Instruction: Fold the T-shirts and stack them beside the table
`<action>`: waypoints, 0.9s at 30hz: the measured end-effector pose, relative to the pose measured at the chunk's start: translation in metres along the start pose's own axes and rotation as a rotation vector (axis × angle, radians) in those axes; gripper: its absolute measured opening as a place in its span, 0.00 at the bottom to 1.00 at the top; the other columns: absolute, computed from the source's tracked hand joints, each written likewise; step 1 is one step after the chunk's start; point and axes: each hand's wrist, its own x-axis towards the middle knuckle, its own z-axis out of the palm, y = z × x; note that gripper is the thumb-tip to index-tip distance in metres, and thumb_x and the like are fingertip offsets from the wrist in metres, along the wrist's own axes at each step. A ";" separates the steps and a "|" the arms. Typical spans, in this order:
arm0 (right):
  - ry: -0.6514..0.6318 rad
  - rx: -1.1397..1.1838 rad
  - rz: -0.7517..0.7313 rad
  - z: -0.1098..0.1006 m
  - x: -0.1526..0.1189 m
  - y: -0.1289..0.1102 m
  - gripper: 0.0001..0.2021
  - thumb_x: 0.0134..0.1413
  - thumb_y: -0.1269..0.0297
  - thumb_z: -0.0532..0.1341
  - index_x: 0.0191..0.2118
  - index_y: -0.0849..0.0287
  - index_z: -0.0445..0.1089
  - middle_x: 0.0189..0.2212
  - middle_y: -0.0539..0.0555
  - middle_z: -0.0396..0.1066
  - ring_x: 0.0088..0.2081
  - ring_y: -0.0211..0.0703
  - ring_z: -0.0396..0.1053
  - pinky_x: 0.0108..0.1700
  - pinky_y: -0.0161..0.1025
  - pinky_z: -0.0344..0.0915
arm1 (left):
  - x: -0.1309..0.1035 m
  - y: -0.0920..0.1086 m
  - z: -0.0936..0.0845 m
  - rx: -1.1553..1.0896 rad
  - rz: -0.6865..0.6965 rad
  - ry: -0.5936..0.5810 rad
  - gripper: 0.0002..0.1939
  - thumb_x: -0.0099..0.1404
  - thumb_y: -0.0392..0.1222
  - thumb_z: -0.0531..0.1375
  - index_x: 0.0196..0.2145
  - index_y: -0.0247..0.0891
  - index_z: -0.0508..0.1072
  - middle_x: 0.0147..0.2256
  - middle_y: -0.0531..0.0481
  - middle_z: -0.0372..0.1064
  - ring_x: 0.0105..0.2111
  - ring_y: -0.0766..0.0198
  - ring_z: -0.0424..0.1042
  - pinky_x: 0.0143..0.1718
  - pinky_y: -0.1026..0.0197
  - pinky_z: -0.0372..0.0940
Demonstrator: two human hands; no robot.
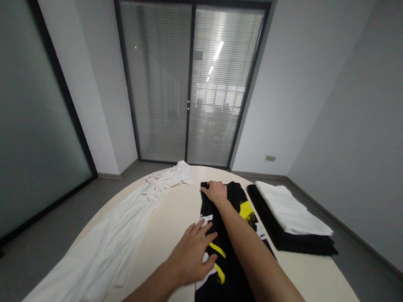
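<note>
Black garment (224, 235), long axis straight away from camera, beneath both hands (193, 250) (216, 191).

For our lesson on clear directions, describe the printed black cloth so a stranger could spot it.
Start at the pale table before the glass doors. Between the loose white cloth on the left and the folded pile on the right lies a black cloth, with the right hand on its far end. Unlike its neighbours, it shows yellow and white print.

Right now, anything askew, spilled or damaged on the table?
Only mildly: the white garment on the left of the table lies rumpled, its far end bunched, unlike the folded stack at right. No spill or damage visible.
</note>
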 end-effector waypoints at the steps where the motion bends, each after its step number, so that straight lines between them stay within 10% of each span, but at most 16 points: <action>1: -0.003 -0.003 -0.005 0.001 0.001 0.000 0.21 0.57 0.47 0.61 0.48 0.55 0.77 0.45 0.62 0.77 0.52 0.56 0.68 0.53 0.47 0.59 | 0.000 0.000 0.000 -0.001 0.001 0.001 0.30 0.67 0.50 0.57 0.65 0.41 0.64 0.69 0.43 0.50 0.70 0.49 0.44 0.69 0.42 0.42; 27: 0.024 0.233 0.191 0.014 0.040 0.014 0.19 0.70 0.60 0.45 0.54 0.60 0.68 0.46 0.62 0.76 0.49 0.49 0.73 0.45 0.39 0.64 | 0.002 -0.001 0.001 -0.008 0.007 0.011 0.31 0.66 0.50 0.58 0.64 0.41 0.64 0.68 0.42 0.52 0.69 0.47 0.46 0.69 0.41 0.43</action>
